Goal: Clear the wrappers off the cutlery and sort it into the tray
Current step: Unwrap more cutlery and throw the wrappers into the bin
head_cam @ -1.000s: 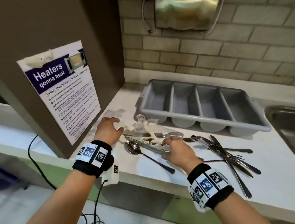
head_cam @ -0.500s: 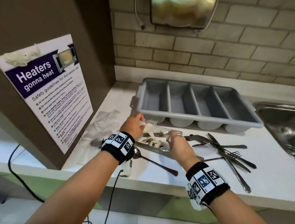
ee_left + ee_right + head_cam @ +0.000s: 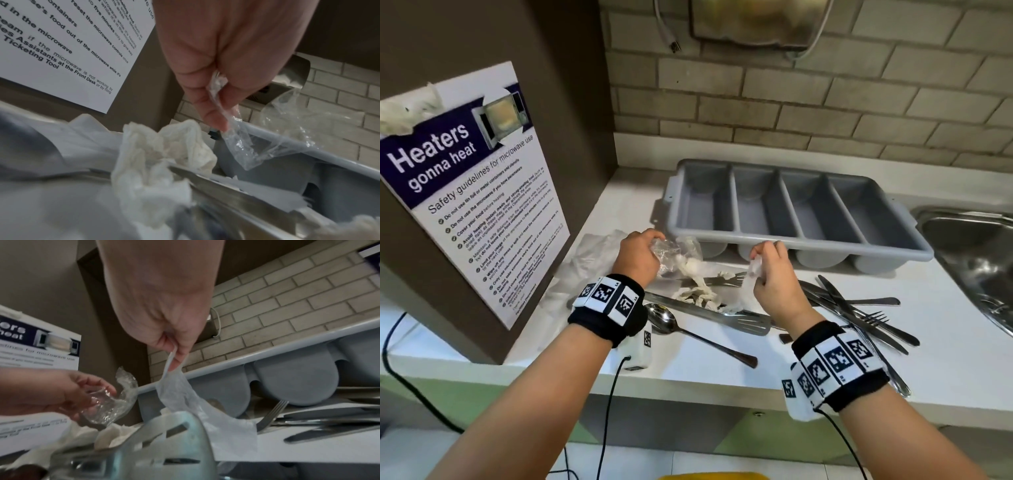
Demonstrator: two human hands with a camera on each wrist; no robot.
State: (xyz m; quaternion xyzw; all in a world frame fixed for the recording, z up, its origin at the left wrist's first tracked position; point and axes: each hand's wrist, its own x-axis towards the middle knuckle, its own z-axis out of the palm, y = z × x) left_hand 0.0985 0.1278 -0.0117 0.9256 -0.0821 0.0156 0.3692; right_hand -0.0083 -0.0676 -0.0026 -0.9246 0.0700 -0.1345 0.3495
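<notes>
An empty grey four-compartment tray [image 3: 859,249] stands at the back of the white counter. In front of it lie a spoon [image 3: 664,318], a slotted spatula [image 3: 750,323] and a heap of knives and forks [image 3: 859,308]. Crumpled white tissue [image 3: 698,270] lies over the nearest pieces. My left hand [image 3: 643,250] pinches a clear plastic wrapper [image 3: 232,129] above the pile. My right hand [image 3: 770,263] pinches a thin white wrapper [image 3: 185,394] that stretches down to the spatula.
A steel sink [image 3: 969,257] lies at the right. A brown cabinet with a microwave poster [image 3: 472,192] walls off the left. A flat clear plastic sheet [image 3: 592,260] lies on the counter by the cabinet. A cable [image 3: 671,37] hangs on the brick wall.
My left hand moved right from the counter's left part and took hold of the clear wrapper. My right hand rose from the cutlery, pulling the white wrapper up.
</notes>
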